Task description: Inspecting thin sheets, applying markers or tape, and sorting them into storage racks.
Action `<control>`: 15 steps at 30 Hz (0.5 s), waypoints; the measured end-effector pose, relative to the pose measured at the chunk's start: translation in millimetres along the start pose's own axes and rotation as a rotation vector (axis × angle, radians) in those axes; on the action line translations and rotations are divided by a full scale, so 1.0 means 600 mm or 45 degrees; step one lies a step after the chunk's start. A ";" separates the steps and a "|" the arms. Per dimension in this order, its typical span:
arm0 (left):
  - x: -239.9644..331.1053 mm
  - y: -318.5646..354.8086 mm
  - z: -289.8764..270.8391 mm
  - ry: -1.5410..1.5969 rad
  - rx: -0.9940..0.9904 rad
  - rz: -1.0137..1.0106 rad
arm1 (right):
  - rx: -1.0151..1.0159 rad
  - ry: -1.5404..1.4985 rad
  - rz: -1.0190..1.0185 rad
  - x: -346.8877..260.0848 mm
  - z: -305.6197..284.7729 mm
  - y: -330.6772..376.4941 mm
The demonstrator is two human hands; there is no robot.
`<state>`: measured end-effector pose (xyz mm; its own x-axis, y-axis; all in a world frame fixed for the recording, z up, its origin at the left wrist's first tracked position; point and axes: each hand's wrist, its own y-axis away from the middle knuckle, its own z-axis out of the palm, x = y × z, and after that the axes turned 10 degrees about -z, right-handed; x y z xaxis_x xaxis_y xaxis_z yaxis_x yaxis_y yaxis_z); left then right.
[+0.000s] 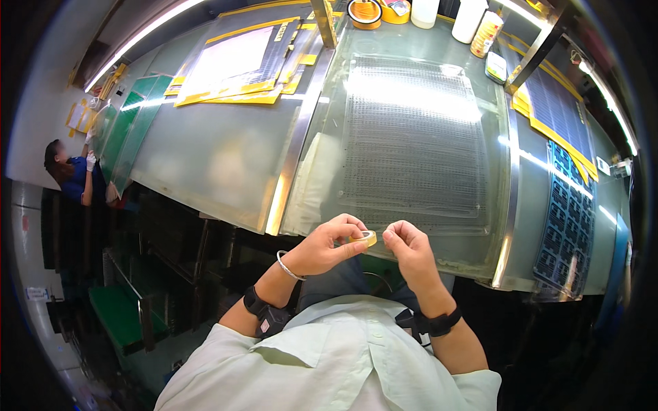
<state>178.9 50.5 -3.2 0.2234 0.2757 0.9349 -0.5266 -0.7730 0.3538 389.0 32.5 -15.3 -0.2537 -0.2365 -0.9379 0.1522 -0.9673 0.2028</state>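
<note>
My left hand (pixel 336 241) grips a small roll of yellowish tape (pixel 370 238) between thumb and fingers, just off the near edge of the table. Close by on its right, my right hand (pixel 407 244) is pinched, thumb against forefinger. Whatever those fingertips hold, if anything, is too small to make out. In front of both hands a clear sheet with a dense fine dark pattern (pixel 415 151) lies flat on the glass-topped table (pixel 322 171).
Tape rolls (pixel 364 12), white bottles (pixel 469 20) and a yellow-orange bottle (pixel 487 33) stand at the back. Yellow-edged films (pixel 236 58) lie on the left, blue-black patterned sheets (pixel 565 219) on the right. Metal strips (pixel 299 147) divide the tabletop. A gloved person (pixel 75 171) works far left.
</note>
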 end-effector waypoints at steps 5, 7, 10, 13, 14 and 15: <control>0.012 -0.022 -0.013 -0.374 0.457 0.209 | 0.339 1.262 -0.764 -0.035 -0.018 -0.020; 0.007 -0.025 -0.049 -0.695 0.798 0.327 | 0.581 1.416 -0.736 -0.044 -0.092 -0.031; -0.009 -0.028 -0.088 -0.818 0.991 0.276 | 0.701 1.578 -0.481 -0.054 -0.187 -0.021; -0.014 -0.039 -0.081 -0.838 1.086 0.210 | 0.643 1.617 -0.426 -0.042 -0.201 -0.019; -0.014 -0.042 -0.077 -0.816 1.120 0.188 | 0.653 1.630 -0.406 -0.039 -0.201 -0.021; -0.015 -0.043 -0.074 -0.812 1.117 0.187 | 0.662 1.643 -0.385 -0.037 -0.201 -0.021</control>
<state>153.9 93.3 -19.5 0.7230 -0.0034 0.6908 0.1281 -0.9820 -0.1389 508.1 61.2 -30.8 0.8647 -0.0438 -0.5003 -0.1842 -0.9544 -0.2348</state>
